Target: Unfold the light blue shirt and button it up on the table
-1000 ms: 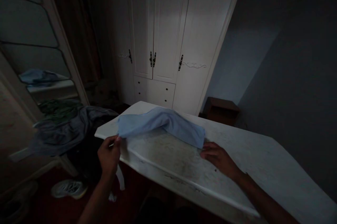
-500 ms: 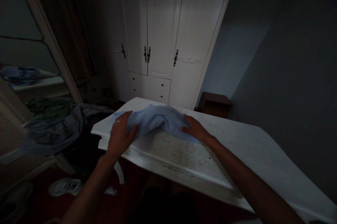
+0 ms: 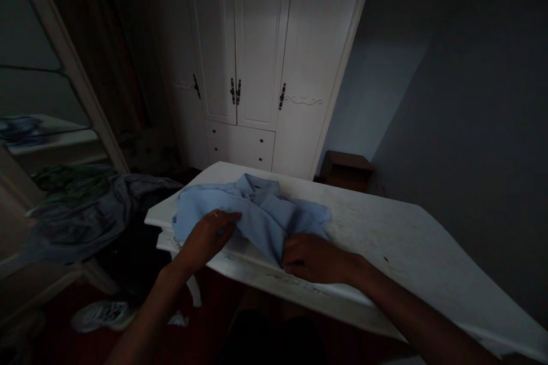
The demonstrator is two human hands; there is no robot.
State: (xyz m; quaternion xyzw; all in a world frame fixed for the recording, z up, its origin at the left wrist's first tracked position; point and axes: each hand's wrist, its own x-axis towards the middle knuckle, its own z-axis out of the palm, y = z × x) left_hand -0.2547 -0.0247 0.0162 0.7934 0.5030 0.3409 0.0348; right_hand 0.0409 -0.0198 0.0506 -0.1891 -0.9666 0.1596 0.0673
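Observation:
A light blue collared shirt lies crumpled on the left end of a worn white table, collar toward the far side. My left hand rests flat on the shirt's left part, fingers stretched out. My right hand is at the shirt's near right edge with its fingers curled on the fabric there. Both forearms reach in from the bottom of the view.
A white wardrobe with dark handles stands behind the table. A brown stool sits beside it. Grey and green clothes are heaped at the left under a mirror frame. A pale shoe lies on the dark red floor.
The shirt went from a held-up fold to lying spread on the table. My right hand came back toward me to the near edge; my left hand now lies flat on the cloth.

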